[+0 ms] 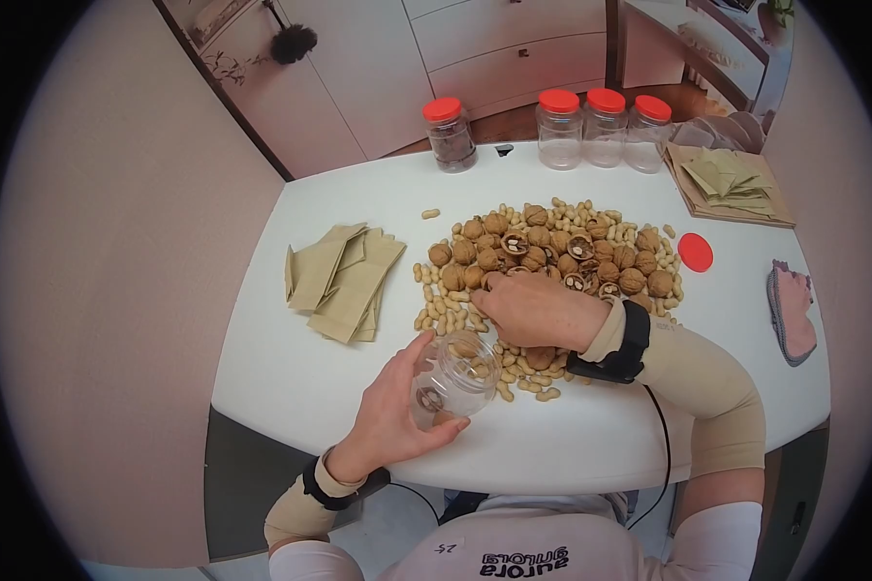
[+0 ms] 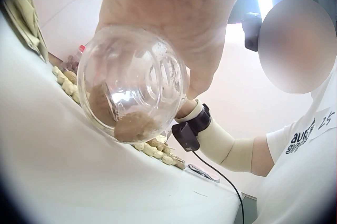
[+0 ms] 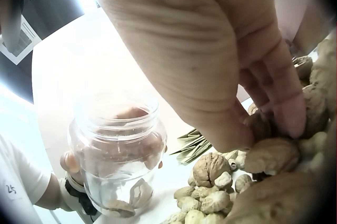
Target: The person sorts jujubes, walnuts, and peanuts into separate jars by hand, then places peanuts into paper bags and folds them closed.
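Note:
My left hand (image 1: 394, 407) grips a clear open jar (image 1: 465, 373) from its side, tilted, over the table's front part. A few brown walnut pieces (image 2: 138, 126) lie inside the jar. My right hand (image 1: 538, 308) is in the pile at its near left, just beyond the jar's mouth. Seen in the right wrist view, its thumb and fingers close around a brown walnut (image 3: 258, 125), partly hidden by them. Right below the fingertips lies another walnut piece (image 3: 272, 155). Whole walnuts (image 1: 633, 281) and cracked ones (image 1: 579, 248) lie among peanuts (image 1: 441, 315).
Folded paper bags (image 1: 349, 281) lie at the left. Along the back stand a red-lidded jar with dark contents (image 1: 451, 145) and several empty-looking red-lidded jars (image 1: 559, 136). To the right are a red lid (image 1: 695, 252), a pink cloth (image 1: 794, 315) and a board (image 1: 780, 208) with more paper.

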Action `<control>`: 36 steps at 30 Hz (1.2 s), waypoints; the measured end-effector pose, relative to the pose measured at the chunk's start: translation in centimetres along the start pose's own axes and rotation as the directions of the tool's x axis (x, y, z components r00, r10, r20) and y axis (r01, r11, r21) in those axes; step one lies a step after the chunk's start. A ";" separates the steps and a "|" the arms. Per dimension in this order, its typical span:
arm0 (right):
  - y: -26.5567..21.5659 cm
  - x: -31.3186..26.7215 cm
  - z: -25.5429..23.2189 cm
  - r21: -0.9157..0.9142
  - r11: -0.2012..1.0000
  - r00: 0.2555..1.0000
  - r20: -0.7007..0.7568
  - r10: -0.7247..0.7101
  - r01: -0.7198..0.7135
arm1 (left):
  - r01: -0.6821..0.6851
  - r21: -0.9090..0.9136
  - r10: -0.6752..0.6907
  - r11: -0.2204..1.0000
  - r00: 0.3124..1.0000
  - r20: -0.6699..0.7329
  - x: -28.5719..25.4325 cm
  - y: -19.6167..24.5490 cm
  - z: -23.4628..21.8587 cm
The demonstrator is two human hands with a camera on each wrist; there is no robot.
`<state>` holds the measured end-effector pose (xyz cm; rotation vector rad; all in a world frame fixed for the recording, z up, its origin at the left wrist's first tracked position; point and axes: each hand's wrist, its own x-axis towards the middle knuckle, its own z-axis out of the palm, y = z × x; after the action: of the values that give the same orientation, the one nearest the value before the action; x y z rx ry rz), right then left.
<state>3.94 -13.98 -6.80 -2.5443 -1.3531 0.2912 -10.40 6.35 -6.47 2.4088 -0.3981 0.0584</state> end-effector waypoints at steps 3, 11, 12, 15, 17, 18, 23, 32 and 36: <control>-0.1 0.1 0.1 -0.034 0.999 1.000 0.000 -0.011 0.011 | 0.041 -0.023 -0.041 0.999 0.999 0.016 0.0 0.3 -0.1; -0.4 -0.3 1.1 -0.126 0.989 0.991 -0.101 -0.090 0.077 | 0.052 -0.021 -0.052 0.998 0.998 0.018 0.0 0.4 -0.2; -0.4 -0.4 1.0 -0.141 0.985 0.985 -0.127 -0.115 0.097 | 0.055 -0.022 -0.055 0.998 0.998 0.021 0.0 0.4 -0.2; -0.4 -0.4 0.9 -0.125 0.987 0.984 -0.136 -0.118 0.101 | 0.058 -0.022 -0.058 0.998 0.998 0.023 0.0 0.5 -0.2; -0.3 -0.3 0.8 -0.098 0.993 0.992 -0.103 -0.076 0.066 | 0.058 -0.021 -0.058 0.998 0.998 0.021 0.0 0.5 -0.2; -0.3 -0.3 0.7 -0.070 0.997 0.997 -0.067 -0.035 0.030 | 0.063 -0.028 -0.062 0.998 0.998 0.029 0.0 0.5 -0.2; 0.5 -0.9 -1.0 0.053 0.997 0.976 -0.215 -0.045 0.057 | 0.040 -0.040 -0.040 0.998 0.999 0.019 0.0 0.3 -0.1; -2.2 -3.0 -5.9 0.584 0.787 0.972 -0.220 -0.086 0.201 | -0.013 0.016 0.013 1.000 1.000 -0.016 0.2 -0.4 0.1; -2.7 -2.9 -5.3 0.588 0.750 0.949 -0.257 -0.181 0.302 | -0.006 -0.004 0.006 1.000 1.000 -0.019 0.2 -0.5 0.1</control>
<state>1.77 -15.54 -0.73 -1.7766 -1.2344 0.3675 -10.09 6.58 -6.86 2.4016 -0.3962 0.0833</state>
